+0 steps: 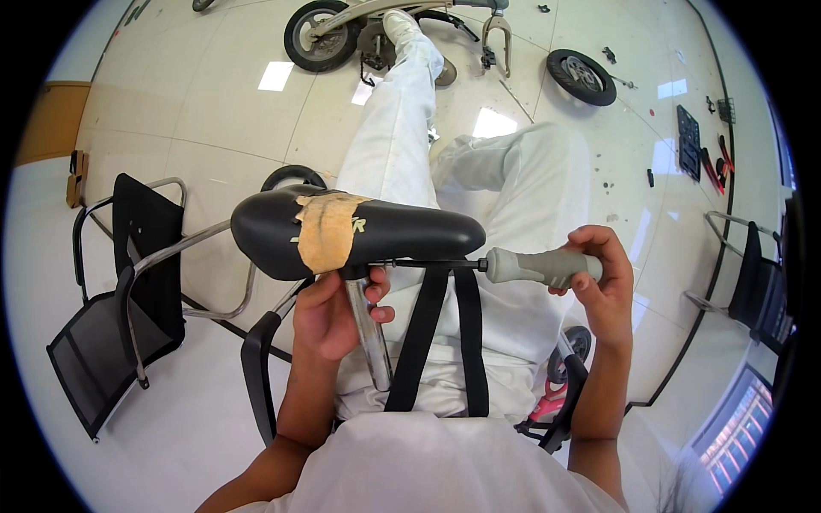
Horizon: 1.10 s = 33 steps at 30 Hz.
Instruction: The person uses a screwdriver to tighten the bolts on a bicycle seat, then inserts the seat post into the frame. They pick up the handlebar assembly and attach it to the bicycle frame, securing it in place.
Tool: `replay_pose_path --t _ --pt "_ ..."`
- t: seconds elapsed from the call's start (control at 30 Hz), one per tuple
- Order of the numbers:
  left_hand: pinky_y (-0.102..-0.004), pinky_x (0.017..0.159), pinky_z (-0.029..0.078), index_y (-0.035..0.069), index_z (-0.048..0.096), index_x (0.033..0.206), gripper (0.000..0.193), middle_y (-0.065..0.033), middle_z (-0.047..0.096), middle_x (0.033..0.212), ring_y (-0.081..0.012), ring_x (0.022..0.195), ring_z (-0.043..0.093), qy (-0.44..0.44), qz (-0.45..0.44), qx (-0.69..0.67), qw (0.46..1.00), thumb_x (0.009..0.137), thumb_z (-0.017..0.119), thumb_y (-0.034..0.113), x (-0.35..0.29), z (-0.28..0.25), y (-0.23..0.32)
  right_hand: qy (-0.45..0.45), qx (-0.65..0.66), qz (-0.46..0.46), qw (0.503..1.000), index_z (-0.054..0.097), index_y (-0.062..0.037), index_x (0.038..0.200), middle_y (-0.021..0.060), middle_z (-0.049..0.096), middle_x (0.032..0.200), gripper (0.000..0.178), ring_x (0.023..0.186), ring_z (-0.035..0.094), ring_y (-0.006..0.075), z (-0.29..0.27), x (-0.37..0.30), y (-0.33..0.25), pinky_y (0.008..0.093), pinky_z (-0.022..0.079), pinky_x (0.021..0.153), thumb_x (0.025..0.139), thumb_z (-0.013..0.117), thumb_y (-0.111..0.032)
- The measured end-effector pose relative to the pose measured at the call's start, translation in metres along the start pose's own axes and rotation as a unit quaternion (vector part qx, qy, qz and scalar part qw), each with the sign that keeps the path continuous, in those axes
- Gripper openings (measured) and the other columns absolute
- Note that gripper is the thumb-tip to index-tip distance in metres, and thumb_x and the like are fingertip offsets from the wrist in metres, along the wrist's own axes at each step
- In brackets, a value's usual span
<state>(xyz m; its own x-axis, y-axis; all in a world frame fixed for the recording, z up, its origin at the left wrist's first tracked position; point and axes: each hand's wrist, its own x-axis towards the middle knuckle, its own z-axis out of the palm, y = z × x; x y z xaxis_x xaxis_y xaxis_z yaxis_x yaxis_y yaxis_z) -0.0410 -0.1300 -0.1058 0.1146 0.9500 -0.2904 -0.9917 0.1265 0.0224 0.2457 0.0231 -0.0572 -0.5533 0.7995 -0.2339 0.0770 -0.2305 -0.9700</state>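
Observation:
A black bicycle saddle [402, 229] with a patch of tan tape [328, 231] lies across my lap, its nose to the right. From its underside a silver seat post [369, 333] slants down toward me. My left hand [332, 312] is closed around the top of that post, just below the saddle. In my right hand [605, 286] is a screwdriver [539, 267] with a grey-green handle, held by the handle's end between thumb and fingers. Its dark shaft runs left under the saddle to the clamp area by my left fingers; the tip's exact seat is hidden.
A partly stripped bike frame [359, 21] lies ahead by my foot, with a loose wheel [581, 77] to its right. Farther right are a black tool case [688, 141] and red-handled tools [718, 167]. Black chairs [141, 282] stand left and right [757, 286].

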Motion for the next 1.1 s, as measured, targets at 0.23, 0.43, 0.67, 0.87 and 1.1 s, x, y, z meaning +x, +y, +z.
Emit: replay_pose_path --t 0.23,0.43,0.67,0.87,1.1 --pt "-0.0340 0.074 0.040 0.009 0.047 0.130 0.037 -0.0103 0.054 0.111 -0.0163 0.091 0.046 -0.021 0.007 0.045 0.999 0.096 0.047 0.024 0.000 0.003 0.008 -0.013 -0.028 0.001 1.000 0.038 -0.0024 0.124 0.0089 0.052 0.108 0.054 0.085 0.053 0.0120 0.007 -0.001 -0.002 0.0265 0.046 0.072 0.088 0.062 -0.035" --pt "-0.0364 0.074 0.042 0.006 0.045 0.131 0.045 -0.0159 0.056 0.115 -0.0199 0.093 0.051 -0.014 0.017 0.006 1.000 0.091 0.053 0.023 0.000 -0.004 0.009 -0.017 -0.036 0.021 0.999 0.043 -0.0027 0.120 0.0081 0.053 0.107 0.048 0.083 0.053 0.0123 0.008 -0.002 -0.005 0.0272 0.045 0.075 0.088 0.064 -0.030" --pt "-0.0338 0.073 0.039 0.008 0.047 0.129 0.038 -0.0087 0.053 0.109 -0.0163 0.089 0.044 -0.018 -0.004 0.054 0.998 0.095 0.048 0.024 0.001 0.004 0.009 0.044 0.019 0.046 0.998 0.050 -0.0004 0.112 0.0048 0.058 0.087 0.047 0.071 0.054 0.0105 0.011 0.001 -0.006 0.0251 0.045 0.068 0.086 0.067 -0.035" --pt "-0.0331 0.073 0.039 0.007 0.047 0.129 0.038 -0.0084 0.053 0.108 -0.0161 0.088 0.044 -0.003 0.001 0.044 0.999 0.094 0.049 0.024 -0.001 0.002 0.008 -0.003 -0.041 0.087 0.995 0.050 -0.0001 0.111 0.0079 0.058 0.096 0.055 0.079 0.054 0.0109 0.002 -0.002 -0.006 0.0239 0.043 0.072 0.084 0.067 -0.045" --pt "-0.0331 0.073 0.040 0.006 0.047 0.128 0.038 -0.0094 0.053 0.108 -0.0157 0.089 0.044 -0.004 0.000 0.045 0.999 0.095 0.048 0.024 -0.001 0.001 0.008 0.013 -0.018 -0.013 1.000 0.049 0.0005 0.113 0.0100 0.057 0.103 0.053 0.085 0.054 0.0109 0.015 0.002 -0.012 0.0249 0.044 0.071 0.083 0.069 -0.039"
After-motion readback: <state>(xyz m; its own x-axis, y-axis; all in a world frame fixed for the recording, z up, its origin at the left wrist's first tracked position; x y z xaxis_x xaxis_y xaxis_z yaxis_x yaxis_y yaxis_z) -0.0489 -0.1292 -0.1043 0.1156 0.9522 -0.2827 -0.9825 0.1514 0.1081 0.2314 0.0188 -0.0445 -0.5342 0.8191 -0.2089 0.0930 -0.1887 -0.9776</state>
